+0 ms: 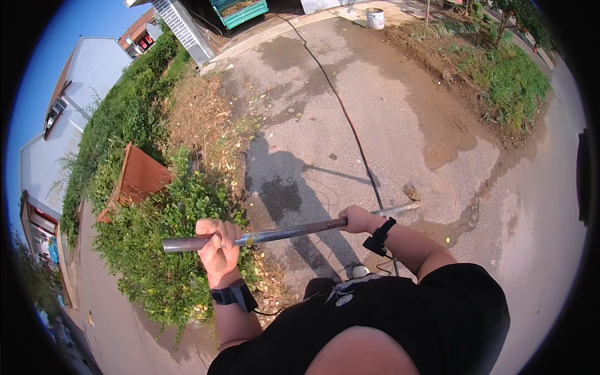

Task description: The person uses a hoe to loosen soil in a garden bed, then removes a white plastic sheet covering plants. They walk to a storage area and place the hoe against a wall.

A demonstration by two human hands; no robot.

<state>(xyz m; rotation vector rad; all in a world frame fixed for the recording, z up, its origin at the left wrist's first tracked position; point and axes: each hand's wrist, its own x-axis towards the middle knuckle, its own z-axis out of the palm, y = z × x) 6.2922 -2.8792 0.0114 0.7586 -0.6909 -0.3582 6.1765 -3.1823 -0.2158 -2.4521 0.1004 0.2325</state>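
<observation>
A long metal pole (290,230) with a worn, partly rusty surface slants across in front of my body. Near its thick left end, my left hand (218,246) wraps around it at chest height. My right hand (360,219) grips the same pole farther along, where it runs down toward the pavement. Beside the pole's far end is a small brown and grey blade-like piece (411,192); whether it is joined to the pole I cannot tell. Both wrists carry black strapped devices with thin cables.
A dark hose or cable (344,112) snakes over the pavement (393,93) and passes behind the pole. Green bushes (159,253) and a reddish-brown panel (143,176) border the left. Farther off are a white bucket (375,19), a green cart bed (243,15) and a grassy soil bed (506,93).
</observation>
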